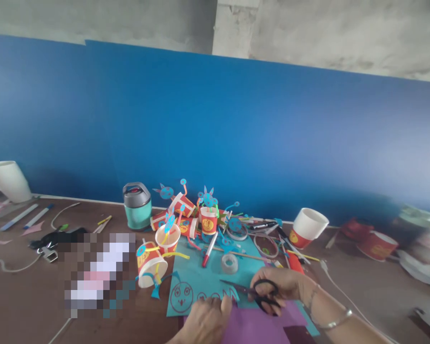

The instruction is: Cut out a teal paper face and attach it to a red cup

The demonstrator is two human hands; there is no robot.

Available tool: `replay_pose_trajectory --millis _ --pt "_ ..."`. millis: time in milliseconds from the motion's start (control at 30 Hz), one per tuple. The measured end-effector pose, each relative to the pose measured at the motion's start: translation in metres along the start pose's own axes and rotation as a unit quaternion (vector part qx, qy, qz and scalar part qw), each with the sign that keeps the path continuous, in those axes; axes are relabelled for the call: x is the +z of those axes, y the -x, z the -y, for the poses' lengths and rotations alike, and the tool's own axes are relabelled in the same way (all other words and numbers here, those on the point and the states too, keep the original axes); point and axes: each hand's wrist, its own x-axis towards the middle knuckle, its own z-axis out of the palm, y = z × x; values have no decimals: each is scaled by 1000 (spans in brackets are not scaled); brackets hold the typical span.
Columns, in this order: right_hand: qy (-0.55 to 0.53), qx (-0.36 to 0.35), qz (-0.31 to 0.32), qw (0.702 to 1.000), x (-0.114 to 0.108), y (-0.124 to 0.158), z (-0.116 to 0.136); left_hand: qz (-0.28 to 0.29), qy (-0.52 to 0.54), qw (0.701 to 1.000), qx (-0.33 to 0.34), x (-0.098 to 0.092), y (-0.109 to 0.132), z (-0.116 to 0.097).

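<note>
My right hand point(272, 286) holds black-handled scissors point(240, 288), its fingers in the loops and the blades pointing left over the blue paper. Curled at the sheet's lower edge, my left hand point(209, 317) pinches the blue paper point(232, 295) beside a drawn pair of pointed ears. A round face point(181, 297) and smaller circles are drawn in dark line left of them. Purple paper point(254, 327) lies beneath and to the right of my left hand. A roll of clear tape point(230, 263) and a red-capped marker point(209, 250) rest on the blue sheet.
Paper cups with blue paper figures point(209, 220) cluster behind the sheet. A teal lidded container point(137, 208) stands to their left, a stack of white cups point(310, 224) to their right. Several pens point(263, 225) lie at the back. A white cable point(338, 286) runs along the right.
</note>
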Motion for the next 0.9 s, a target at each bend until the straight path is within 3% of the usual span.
replay_pose_trajectory --millis 267,533,900 --pt "36 36 -10 999 -12 -4 5 39 14 999 -4 -8 -1 -1" --pt "53 50 33 997 -19 -20 18 -29 -23 999 10 7 -1 -1" --pt "61 27 27 997 -16 -33 21 -144 -57 988 24 17 1 0"
